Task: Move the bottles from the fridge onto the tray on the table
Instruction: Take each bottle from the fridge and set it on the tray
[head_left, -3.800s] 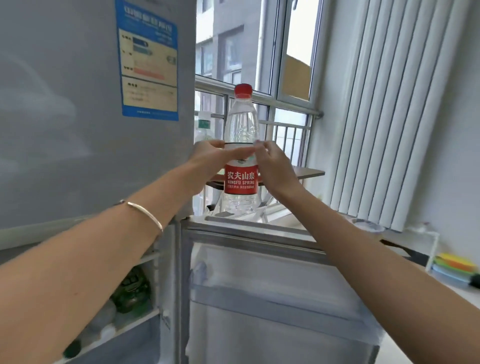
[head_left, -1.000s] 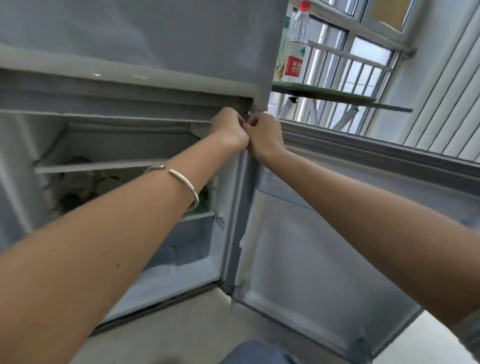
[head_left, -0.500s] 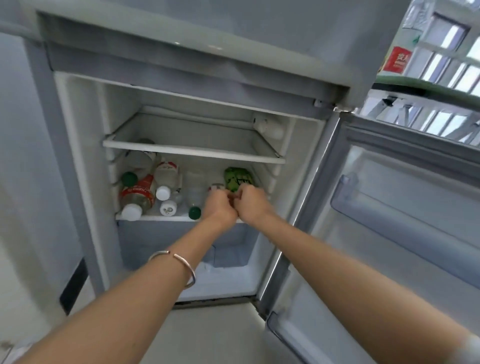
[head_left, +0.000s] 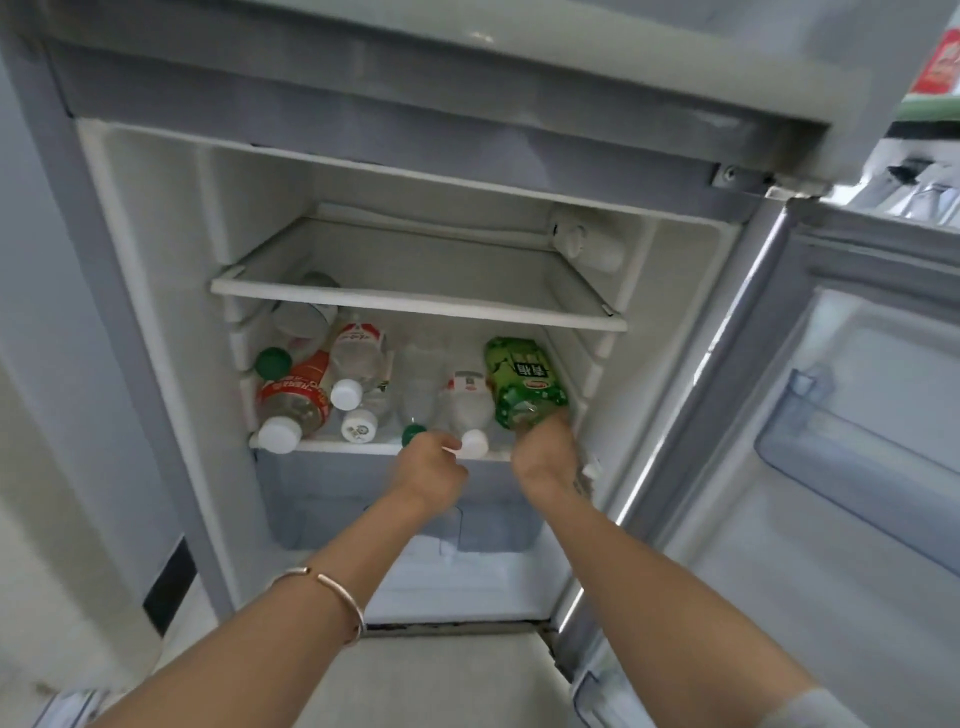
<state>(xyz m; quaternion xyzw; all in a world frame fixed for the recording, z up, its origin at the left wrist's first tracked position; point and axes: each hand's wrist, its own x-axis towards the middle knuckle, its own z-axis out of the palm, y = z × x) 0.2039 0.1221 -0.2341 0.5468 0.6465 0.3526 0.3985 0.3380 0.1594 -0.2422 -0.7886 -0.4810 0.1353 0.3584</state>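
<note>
Head view. One fridge (head_left: 156, 291), door (head_left: 857, 415) swung open to the right. Two shelves inside: upper shelf (head_left: 415, 304) bare; lower shelf (head_left: 363, 446) holds the bottles, all lying on their sides with caps toward the front.

Count on the lower shelf, left to right:
- one red-label bottle (head_left: 293, 397), white cap;
- one green cap (head_left: 272, 362) behind it, its bottle hidden;
- two clear bottles with white caps (head_left: 358, 364), stacked;
- one clear bottle with green cap (head_left: 418, 395);
- one small white-cap bottle (head_left: 470, 402);
- one green-label bottle (head_left: 524, 382), against the right wall.

Further back, count uncertain.

Left hand (head_left: 428, 467), one bracelet (head_left: 332, 597) on its forearm: fingers curled at the small bottle's cap, touching it. Right hand (head_left: 545, 452): fingers closed around the neck end of the green-label bottle.
</note>
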